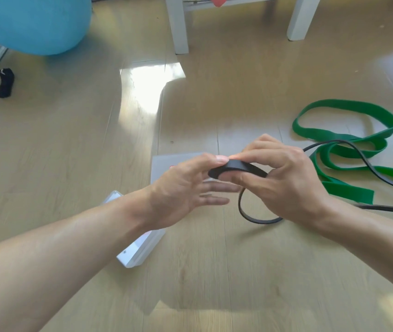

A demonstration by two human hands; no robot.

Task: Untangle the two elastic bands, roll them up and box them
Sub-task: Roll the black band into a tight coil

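A narrow black elastic band [238, 169] forms a small coil between my two hands at the centre of the view. My right hand [284, 178] pinches the coil with thumb and fingers. My left hand [185, 188] touches the coil's left end with its thumb, its other fingers spread below. The band's loose part trails down in a loop and away to the right over the floor. A wide green elastic band [344, 140] lies in folds on the floor to the right, with the black band crossing over it. A clear plastic box [140, 250] lies on the floor under my left wrist, with its lid [166, 166] behind my hands.
The floor is light wood. A blue exercise ball [32, 22] sits at the far left, and white table legs [178, 27] stand at the back. A small black object [5, 82] lies on the floor at the left.
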